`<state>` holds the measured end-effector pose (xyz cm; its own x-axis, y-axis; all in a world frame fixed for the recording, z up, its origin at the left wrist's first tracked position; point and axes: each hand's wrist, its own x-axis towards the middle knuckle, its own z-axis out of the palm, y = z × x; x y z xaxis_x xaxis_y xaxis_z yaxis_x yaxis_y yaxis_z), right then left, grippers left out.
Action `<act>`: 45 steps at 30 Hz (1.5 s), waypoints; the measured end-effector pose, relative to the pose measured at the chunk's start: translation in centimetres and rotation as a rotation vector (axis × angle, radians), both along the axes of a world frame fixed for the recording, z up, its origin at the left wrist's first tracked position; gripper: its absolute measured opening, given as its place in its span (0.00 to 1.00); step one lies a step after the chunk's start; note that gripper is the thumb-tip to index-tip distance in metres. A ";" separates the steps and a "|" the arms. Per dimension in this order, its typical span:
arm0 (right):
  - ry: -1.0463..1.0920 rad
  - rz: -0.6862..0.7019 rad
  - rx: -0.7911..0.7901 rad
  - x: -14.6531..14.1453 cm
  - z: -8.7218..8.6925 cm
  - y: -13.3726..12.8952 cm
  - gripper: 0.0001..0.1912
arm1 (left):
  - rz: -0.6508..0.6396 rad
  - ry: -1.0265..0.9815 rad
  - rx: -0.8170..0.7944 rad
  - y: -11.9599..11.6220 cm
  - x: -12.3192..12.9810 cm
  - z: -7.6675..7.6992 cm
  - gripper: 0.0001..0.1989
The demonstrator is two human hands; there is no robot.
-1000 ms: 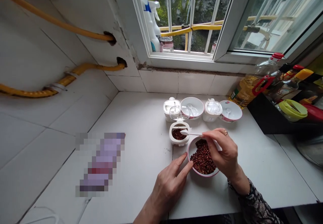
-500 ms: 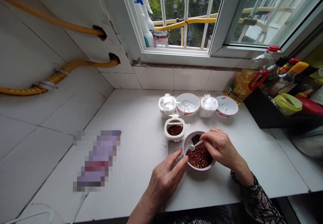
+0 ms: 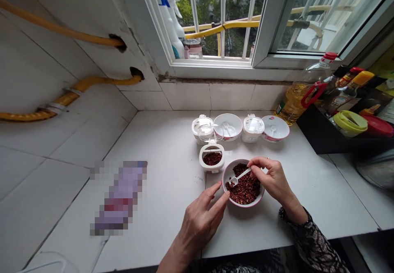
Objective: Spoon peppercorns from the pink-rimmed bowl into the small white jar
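Note:
A white bowl with a pink rim holds many small dark red-brown pieces. My left hand has its fingertips against the bowl's left side, thumb and fingers apart, with the bowl's rim between them. Pinched in my right hand is a small white spoon, its scoop low over the left part of the pieces inside the bowl. Just behind and left of the bowl stands a white jar with its clear lid raised; similar red-brown pieces lie in it.
Two closed white jars and two white bowls with small spoons stand along the back. At right are an oil bottle and a black rack of bottles. A pixelated purple item lies left.
My right hand has shifted slightly rightward on the spoon, and more of the handle shows. The spoon's scoop sits almost where it was. My left hand stays at the bowl's side.

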<state>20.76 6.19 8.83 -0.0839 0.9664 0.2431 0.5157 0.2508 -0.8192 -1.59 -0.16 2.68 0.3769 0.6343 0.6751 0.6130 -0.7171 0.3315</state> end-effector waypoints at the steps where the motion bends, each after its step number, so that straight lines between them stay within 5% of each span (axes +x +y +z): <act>1: 0.018 -0.006 -0.018 0.0 0.1 0.0 0.09 | 0.001 0.003 0.003 0.0 0.0 0.1 0.16; 9: 0.228 -0.062 -0.153 -0.1 0.4 0.3 0.09 | 0.021 0.032 -0.013 0.1 0.3 -0.2 0.13; 29: 0.348 -0.099 -0.224 0.3 0.3 1.0 0.07 | 0.054 0.066 -0.021 0.2 0.6 -0.3 0.12; 37: 0.281 -0.113 0.161 -2.1 1.6 0.9 0.05 | 0.063 0.076 -0.004 0.2 0.6 -0.5 0.13; 42: -0.081 0.105 0.616 -3.7 1.1 1.1 0.10 | 0.067 0.075 -0.012 0.3 0.5 -0.7 0.13; 45: -0.153 0.147 0.720 -3.5 1.2 1.0 0.12 | 0.066 0.071 -0.008 0.3 0.5 -0.8 0.13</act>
<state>17.27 7.22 9.99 -0.2837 0.5487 0.7864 0.5306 0.7729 -0.3479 -1.06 0.15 1.92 0.3808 0.6650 0.6425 0.6814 -0.6715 0.2911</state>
